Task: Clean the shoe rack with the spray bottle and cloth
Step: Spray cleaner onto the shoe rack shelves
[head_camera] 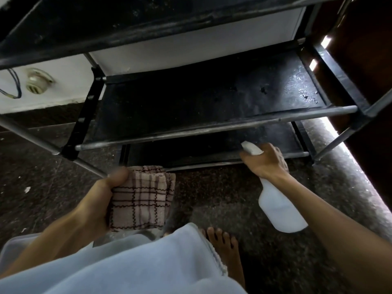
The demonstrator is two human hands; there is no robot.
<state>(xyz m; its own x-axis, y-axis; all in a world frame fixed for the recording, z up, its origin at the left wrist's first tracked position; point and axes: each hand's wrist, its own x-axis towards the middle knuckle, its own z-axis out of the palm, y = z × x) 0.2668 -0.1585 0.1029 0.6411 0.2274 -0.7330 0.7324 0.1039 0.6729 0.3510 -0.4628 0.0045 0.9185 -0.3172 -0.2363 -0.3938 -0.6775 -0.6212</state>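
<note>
Hands both full: the right hand (267, 161) grips the neck of a light, smooth plastic spray bottle (280, 209), nozzle toward the shoe rack (212, 126) just ahead, while the left hand (99, 200) holds a soft folded cloth (142, 200), likely easy to bunch.

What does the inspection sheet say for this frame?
Surface: middle shelf of the shoe rack dusty, wet patch at its right end.
Job's things: spray bottle aimed at the lowest shelf; folded checked cloth.
Clutter: white scraps on the floor.
Hands: left hand holds the cloth; right hand grips the bottle.
Cables: loose wires by the wall, left.
Surroundings: wall fitting; bare foot.
</note>
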